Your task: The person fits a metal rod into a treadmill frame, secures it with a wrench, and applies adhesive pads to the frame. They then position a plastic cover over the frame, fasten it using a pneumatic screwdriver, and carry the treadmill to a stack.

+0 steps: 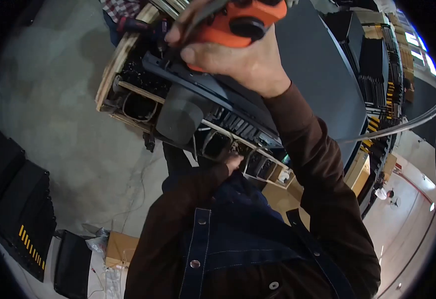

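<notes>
My right hand [243, 65] is closed around an orange power tool [228, 25] at the top centre, held over the edge of a large dark grey panel [312, 60]. Lower down, my left hand [234, 162] reaches to a row of wooden bins beside my waist. Its fingers are small and partly hidden, so what they hold does not show. A dark metal rail [193, 82] runs along the panel's near edge, below the orange tool. Small black parts [138, 74] lie in the bin at the left.
A red and black drill [133, 25] is near the upper left, beside a person in a checked shirt [121, 9]. A grey hose [407, 128] comes in from the right. Stacked black panels [21, 199] stand lower left, near a cardboard box [121, 247].
</notes>
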A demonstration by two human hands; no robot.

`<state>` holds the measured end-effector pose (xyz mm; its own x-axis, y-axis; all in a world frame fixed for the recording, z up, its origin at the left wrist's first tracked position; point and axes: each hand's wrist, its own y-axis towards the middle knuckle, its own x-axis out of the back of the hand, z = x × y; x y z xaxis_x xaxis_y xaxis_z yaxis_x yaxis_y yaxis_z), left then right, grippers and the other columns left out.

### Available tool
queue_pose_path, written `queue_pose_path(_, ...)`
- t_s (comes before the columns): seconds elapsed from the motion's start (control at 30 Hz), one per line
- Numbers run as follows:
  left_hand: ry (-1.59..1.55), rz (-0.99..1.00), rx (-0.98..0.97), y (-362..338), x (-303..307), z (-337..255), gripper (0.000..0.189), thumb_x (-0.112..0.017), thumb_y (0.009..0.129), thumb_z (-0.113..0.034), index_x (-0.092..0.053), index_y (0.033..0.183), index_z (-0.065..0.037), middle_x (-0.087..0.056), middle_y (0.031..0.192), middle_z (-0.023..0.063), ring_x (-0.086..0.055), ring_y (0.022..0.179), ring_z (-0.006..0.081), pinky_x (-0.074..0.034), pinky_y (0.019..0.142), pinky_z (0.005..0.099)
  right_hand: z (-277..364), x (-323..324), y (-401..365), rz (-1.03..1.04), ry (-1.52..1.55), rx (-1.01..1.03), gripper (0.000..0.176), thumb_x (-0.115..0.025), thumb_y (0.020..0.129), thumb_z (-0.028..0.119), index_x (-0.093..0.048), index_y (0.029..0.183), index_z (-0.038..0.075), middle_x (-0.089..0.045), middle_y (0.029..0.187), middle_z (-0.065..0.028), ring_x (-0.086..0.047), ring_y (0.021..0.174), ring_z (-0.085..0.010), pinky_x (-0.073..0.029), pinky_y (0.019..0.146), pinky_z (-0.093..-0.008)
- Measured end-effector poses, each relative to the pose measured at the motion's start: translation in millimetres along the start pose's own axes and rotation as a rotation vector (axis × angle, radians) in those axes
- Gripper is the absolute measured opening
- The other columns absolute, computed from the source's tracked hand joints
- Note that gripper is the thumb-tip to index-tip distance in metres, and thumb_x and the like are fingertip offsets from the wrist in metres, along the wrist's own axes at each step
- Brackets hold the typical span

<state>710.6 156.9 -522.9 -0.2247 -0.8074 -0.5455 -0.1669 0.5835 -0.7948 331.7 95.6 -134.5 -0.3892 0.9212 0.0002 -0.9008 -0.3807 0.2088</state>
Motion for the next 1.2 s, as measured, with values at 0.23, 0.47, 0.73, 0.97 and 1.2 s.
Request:
queue_pose_path(0.23, 0.023, -0.008, -0.456, -118.3, 34.4, -83.7, 0.031, -0.062, 0.096, -0.021, -0.063, 0.119, 0.001, -0.066, 0.102, 0.0125, -0.063, 0.088, 0.0193, -0.051, 0.080, 0.0354, 8.4, -7.1, -8.1, 0.122, 0.012, -0.043, 0.030, -0.074, 0.074, -0.001, -0.062, 0.102, 0.000, -0.070, 0.098, -0.0075, -0.067, 0.092, -0.0159, -0.055, 0.082, -0.0318)
queue_pose_path(0.47, 0.040, -0.958, -1.837, -402.1, 1.2, -338.0, 0.043, -0.079, 0.085, -0.033, -0.060, 0.111, -0.003, -0.061, 0.102, 0.0070, -0.059, 0.095, 0.0180, -0.049, 0.084, 0.0372, 11.7, -19.2, -14.6, 0.190, -0.181, 0.074, 0.039, -0.081, 0.072, 0.017, -0.068, 0.104, 0.001, -0.069, 0.097, -0.0101, -0.067, 0.083, -0.0205, -0.053, 0.076, -0.0328)
queue_pose_path(0.73, 0.488, -0.769, -1.864, -382.4, -44.7, -423.8, 0.031, -0.072, 0.082, -0.021, -0.050, 0.067, -0.006, -0.049, 0.063, 0.0070, -0.060, 0.062, 0.0240, -0.052, 0.070, 0.0386, -12.4, -14.3, -35.5, -0.090, -0.033, 0.187, 0.018, -0.071, 0.086, 0.012, -0.061, 0.090, -0.003, -0.070, 0.085, -0.0259, -0.070, 0.085, -0.0412, -0.054, 0.081, -0.0538)
queue_pose_path(0.97, 0.320, -0.605, -1.764, -385.7, -41.4, -425.4, 0.022, -0.070, 0.078, -0.011, -0.055, 0.066, -0.002, -0.054, 0.066, 0.0100, -0.061, 0.064, 0.0241, -0.054, 0.071, 0.0389, 11.3, -7.8, -26.3, 0.051, -0.155, 0.023, 0.027, -0.048, 0.102, 0.029, -0.055, 0.095, 0.004, -0.069, 0.092, -0.0227, -0.069, 0.082, -0.0396, -0.050, 0.087, -0.0616)
queue_pose_path(1.2, 0.245, -0.597, -1.684, -396.4, -22.7, -439.4, 0.020, -0.069, 0.079, -0.013, -0.057, 0.069, -0.001, -0.058, 0.071, 0.0107, -0.063, 0.068, 0.0246, -0.054, 0.073, 0.0385, 11.1, -2.9, -9.9, 0.145, -0.122, -0.015, 0.018, -0.058, 0.099, 0.024, -0.055, 0.098, 0.006, -0.070, 0.091, -0.0176, -0.070, 0.082, -0.0387, -0.050, 0.088, -0.0612)
